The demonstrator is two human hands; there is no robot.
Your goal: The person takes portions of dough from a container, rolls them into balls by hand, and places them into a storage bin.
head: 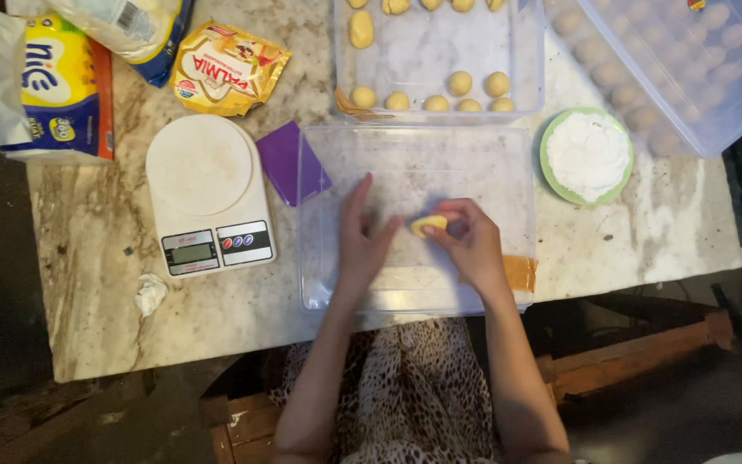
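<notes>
A person seated at a marble table (88, 258) shapes a small yellow piece of dough (428, 225) over an upturned clear plastic lid (491, 163) that serves as a work surface. The right hand (471, 242) has its fingers curled round the dough, pinching it between thumb and fingertips just above the lid. The left hand (361, 232) lies open and flat, fingers stretched forward, its thumb almost touching the dough but gripping nothing.

Beyond the hands stands a clear tray (440, 51) with a row of finished dough balls (435, 101) along its near edge and a few more at the far side. Beyond the right hand and further to that side sits a green bowl of white flour (587, 155), and past it a lidded box (689, 60) filled with more balls. On the left hand's side are a purple scraper (285, 163) just beside the lid, a white kitchen scale (208, 193), and, further off, a yellow foil packet (225, 67) and a yellow bag (57, 90).

The step in hand appears to be forming one portion into shape. The next move likely calls for rolling it smooth between both palms, with light pressure so it matches the balls in the tray.
</notes>
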